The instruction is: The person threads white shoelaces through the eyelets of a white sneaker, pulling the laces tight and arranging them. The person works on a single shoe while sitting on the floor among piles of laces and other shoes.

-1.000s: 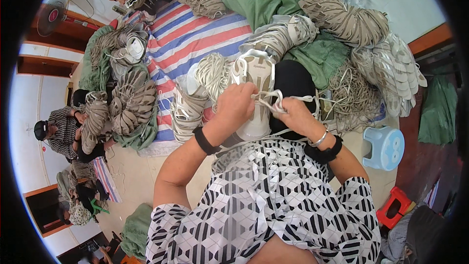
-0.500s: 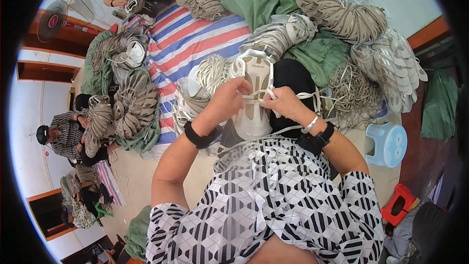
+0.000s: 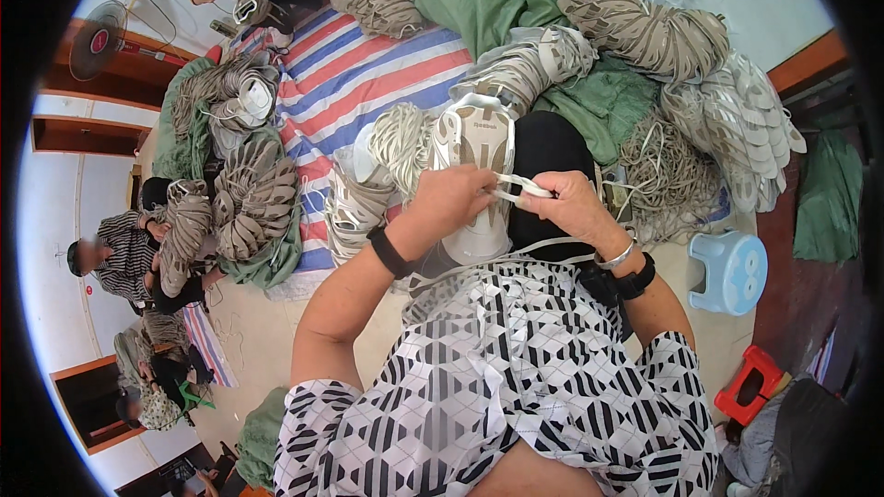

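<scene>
Your right grip (image 3: 573, 207) is closed on a flat, off-white fabric shoelace (image 3: 527, 186), doubled between thumb and fingers. Your left grip (image 3: 458, 195) is bunched, its fingertips pinching the same lace. Half a second ago the lace crossed the middle of the beige-and-white sneaker upper (image 3: 481, 133); now your right grip has moved off to the right, and the short stretch between your hands runs from the upper's right edge over your black-clad leg (image 3: 557, 143). For the work in hand, that seems to put the effort into the lace while the upper stays put; whether it is knotted or only looped, you cannot tell.

The upper lies in front of you, against the leg's left side, its pale rounded end toward you and your left grip covering part of its middle.

Counting outward: two grips, one upper between them. Just left are one pale hank of laces (image 3: 402, 143) and one cream-coloured stack of uppers (image 3: 354, 212); just beyond, one arched row of beige-and-white uppers (image 3: 520, 74). To the right sit one tangled beige lace heap (image 3: 663, 175), two large bundles of uppers (image 3: 649, 37), one light-blue plastic stool (image 3: 737, 271) and one red plastic stool (image 3: 762, 361). Farther left stands one dark round fan (image 3: 97, 40).
</scene>
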Available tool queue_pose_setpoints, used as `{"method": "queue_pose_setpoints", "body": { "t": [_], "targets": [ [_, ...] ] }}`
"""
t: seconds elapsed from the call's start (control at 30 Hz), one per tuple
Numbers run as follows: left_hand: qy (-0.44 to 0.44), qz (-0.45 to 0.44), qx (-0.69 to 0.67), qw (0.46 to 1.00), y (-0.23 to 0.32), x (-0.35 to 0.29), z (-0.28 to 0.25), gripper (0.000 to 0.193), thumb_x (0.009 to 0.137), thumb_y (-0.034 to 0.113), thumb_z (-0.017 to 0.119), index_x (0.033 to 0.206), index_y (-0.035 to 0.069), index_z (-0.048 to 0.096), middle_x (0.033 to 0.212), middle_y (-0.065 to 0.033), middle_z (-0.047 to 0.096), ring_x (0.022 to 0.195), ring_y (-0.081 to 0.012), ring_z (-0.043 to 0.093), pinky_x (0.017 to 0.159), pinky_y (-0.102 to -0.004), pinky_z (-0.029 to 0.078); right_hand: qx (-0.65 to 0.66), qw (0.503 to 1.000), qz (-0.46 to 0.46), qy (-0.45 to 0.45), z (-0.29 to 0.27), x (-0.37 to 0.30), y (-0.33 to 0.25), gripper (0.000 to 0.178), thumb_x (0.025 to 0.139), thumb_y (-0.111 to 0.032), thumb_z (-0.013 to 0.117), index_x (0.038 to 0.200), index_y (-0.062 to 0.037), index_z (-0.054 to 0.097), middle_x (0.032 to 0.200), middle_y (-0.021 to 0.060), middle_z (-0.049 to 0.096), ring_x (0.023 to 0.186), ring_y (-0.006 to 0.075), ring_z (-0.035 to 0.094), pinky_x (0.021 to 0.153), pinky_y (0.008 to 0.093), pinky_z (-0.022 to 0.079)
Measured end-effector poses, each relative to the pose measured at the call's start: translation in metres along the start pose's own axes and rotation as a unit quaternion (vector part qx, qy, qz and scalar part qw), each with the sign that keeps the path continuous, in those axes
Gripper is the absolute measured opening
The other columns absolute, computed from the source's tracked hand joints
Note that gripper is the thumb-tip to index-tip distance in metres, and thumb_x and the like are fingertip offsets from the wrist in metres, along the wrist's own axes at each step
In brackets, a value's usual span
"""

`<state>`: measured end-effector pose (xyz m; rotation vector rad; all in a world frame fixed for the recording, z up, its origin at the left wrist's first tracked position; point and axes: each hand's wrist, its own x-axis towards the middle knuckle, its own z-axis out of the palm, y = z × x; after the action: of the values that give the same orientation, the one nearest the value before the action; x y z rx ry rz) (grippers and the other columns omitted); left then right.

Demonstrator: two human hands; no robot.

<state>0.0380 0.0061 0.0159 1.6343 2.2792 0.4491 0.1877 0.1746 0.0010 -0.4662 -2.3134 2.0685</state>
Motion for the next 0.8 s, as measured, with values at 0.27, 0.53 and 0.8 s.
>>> {"method": "queue_pose_setpoints", "body": {
  "t": [0.27, 0.53, 0.8],
  "targets": [
    [0.158, 0.050, 0.071, 0.984, 0.004, -0.017, 0.008, 0.018, 0.067, 0.018, 0.075, 0.078, 0.017, 0.060, 0.072, -0.0001, 0.053, 0.076, -0.0224, 0.052, 0.077, -0.0367, 0.039, 0.362, 0.918, 0.160, -0.019, -0.037, 0.071, 0.005, 0.027, 0.093, -0.029, 0.055, 0.076, -0.0078, 0.056, 0.054, -0.0064, 0.041, 0.040, 0.0018, 0.030, 0.035, 0.0170, 0.022],
    [0.259, -0.067, -0.081, 0.960, 0.002, -0.031, 0.035, 0.042, 0.065, 0.020, 0.079, 0.101, 0.010, 0.058, 0.091, -0.0076, 0.056, 0.089, -0.0291, 0.049, 0.082, -0.0399, 0.039, 0.439, 0.897, 0.014, 0.054, -0.058, 0.154, -0.058, 0.016, 0.086, -0.014, 0.060, 0.072, -0.0062, 0.059, 0.055, -0.0048, 0.044, 0.039, 0.0036, 0.032, 0.034, 0.0191, 0.020],
    [0.255, -0.102, -0.174, 0.946, -0.007, -0.039, 0.047, 0.055, 0.067, 0.019, 0.078, 0.113, 0.005, 0.050, 0.105, -0.0126, 0.050, 0.097, -0.0311, 0.048, 0.085, -0.0385, 0.041, 0.476, 0.868, -0.143, 0.018, -0.101, 0.159, -0.104, 0.016, 0.087, -0.011, 0.058, 0.072, -0.0076, 0.058, 0.060, -0.0040, 0.047, 0.048, 0.0012, 0.037, 0.040, 0.0189, 0.028]
  ]
}}
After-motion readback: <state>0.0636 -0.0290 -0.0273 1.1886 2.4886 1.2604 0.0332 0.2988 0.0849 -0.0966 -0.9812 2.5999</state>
